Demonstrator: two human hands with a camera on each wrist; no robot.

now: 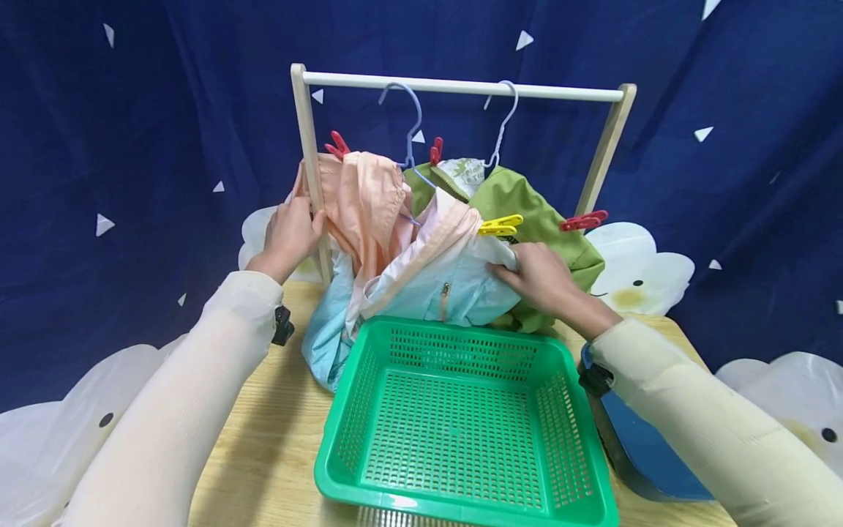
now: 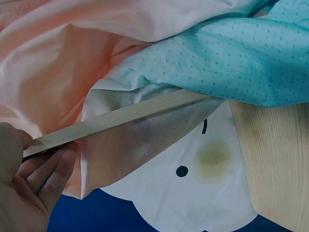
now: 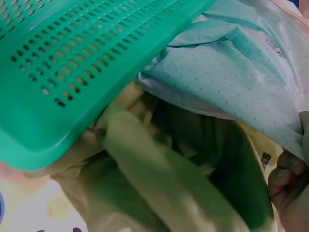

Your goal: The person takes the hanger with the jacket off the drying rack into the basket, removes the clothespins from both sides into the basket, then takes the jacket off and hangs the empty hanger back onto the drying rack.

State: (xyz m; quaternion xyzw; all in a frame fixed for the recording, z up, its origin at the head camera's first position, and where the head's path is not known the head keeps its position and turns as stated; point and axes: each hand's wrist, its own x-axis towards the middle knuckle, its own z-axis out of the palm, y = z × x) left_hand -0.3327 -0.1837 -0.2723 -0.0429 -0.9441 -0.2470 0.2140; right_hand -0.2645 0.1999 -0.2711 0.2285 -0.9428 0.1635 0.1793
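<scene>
A peach, white and light blue jacket (image 1: 474,285) hangs on a lavender hanger (image 1: 416,121) from a small clothes rack (image 1: 448,83). My left hand (image 1: 292,230) holds the rack's left wooden post (image 2: 116,118), thumb on one side and fingers on the other. With my right hand (image 1: 546,274) I pinch the edge of the jacket's light blue part, pulled out to the right. Behind it a green jacket (image 1: 520,197) hangs on a second hanger (image 1: 503,124). A yellow clothespin (image 1: 500,225) sits at the peach jacket's shoulder, and a red clothespin (image 1: 338,145) at its other side.
A green plastic basket (image 1: 454,432) stands in front of the rack on the wooden table (image 1: 257,439). Right of it, partly under my right forearm, is a blue container (image 1: 652,446). Red clothespins (image 1: 583,221) grip the green jacket. A dark blue curtain (image 1: 132,183) hangs behind.
</scene>
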